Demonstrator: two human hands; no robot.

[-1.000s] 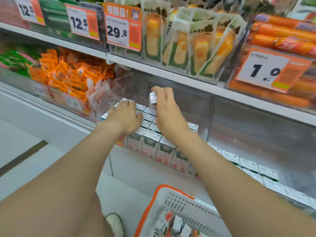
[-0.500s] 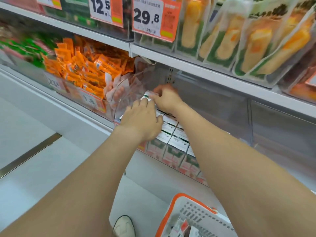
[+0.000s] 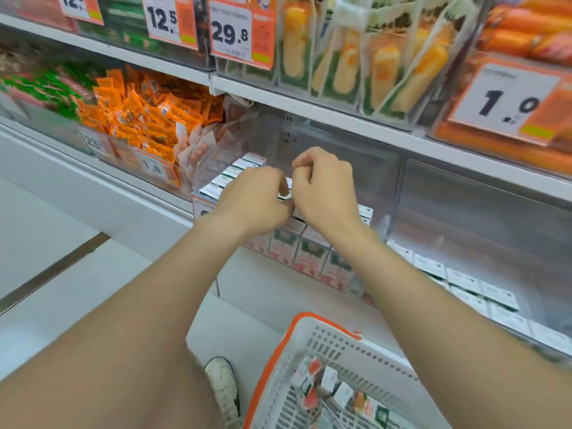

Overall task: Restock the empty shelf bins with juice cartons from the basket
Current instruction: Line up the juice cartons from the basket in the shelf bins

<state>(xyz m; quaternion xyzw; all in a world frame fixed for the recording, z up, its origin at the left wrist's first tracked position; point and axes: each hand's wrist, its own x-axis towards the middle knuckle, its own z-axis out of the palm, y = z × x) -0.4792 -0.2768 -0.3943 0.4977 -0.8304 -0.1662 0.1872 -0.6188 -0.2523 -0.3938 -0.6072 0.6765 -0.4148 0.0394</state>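
Observation:
A clear shelf bin [image 3: 382, 184] holds rows of white juice cartons [image 3: 246, 164] with green and red fronts [image 3: 309, 255]. Both my hands hover over the middle of this bin, close together. My left hand [image 3: 252, 198] has its fingers curled down, and their tips touch a carton top that shows as a white sliver between the hands. Whether it grips that carton is hidden. My right hand [image 3: 325, 187] is curled like a fist with nothing visible in it. Below at the right, the white basket with an orange rim [image 3: 277, 357] contains several loose cartons [image 3: 368, 404].
A second clear bin to the right holds flat rows of white cartons [image 3: 464, 281]. Orange snack packs [image 3: 145, 119] fill the bin to the left. The shelf edge [image 3: 340, 117] hangs close above my hands. My shoe [image 3: 223, 385] stands on the floor beside the basket.
My right hand carried a carton into the bin and both hands pressed it toward the back. Both hands have now drawn back over the middle rows, fingers curled.

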